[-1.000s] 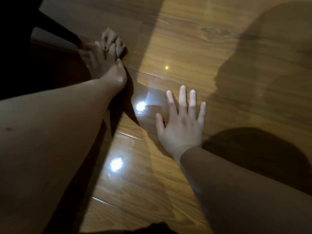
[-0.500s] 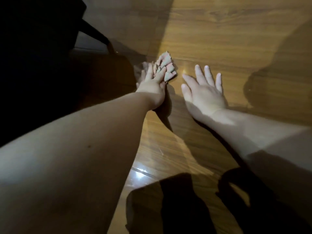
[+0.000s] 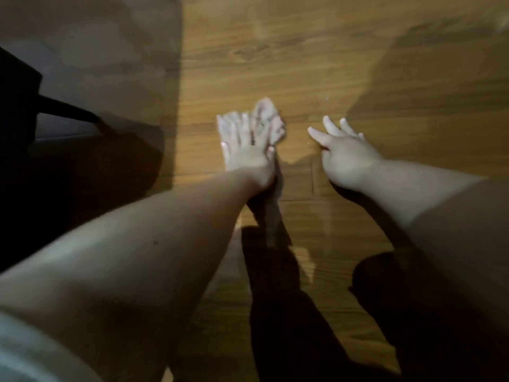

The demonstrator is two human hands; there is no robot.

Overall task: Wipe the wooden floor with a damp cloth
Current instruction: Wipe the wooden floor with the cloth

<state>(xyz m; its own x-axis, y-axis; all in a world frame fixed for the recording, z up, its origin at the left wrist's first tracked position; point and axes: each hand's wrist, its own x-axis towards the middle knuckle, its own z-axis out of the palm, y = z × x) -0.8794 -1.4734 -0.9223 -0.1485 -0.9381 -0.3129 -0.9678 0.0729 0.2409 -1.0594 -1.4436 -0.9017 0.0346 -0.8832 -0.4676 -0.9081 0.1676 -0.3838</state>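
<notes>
We see a pale, crumpled cloth (image 3: 265,113) at the centre of the frame, soft and bunched, on a glossy wooden floor (image 3: 289,51) of brown, grained planks. The left hand (image 3: 246,153) presses it down with straight, spread fingers. The right hand (image 3: 344,155) is near it on bare boards, fingers loose and holding nothing. Lit floor lies open toward the top and right. At the left edge, dark furniture (image 3: 16,111) stands in shadow.
</notes>
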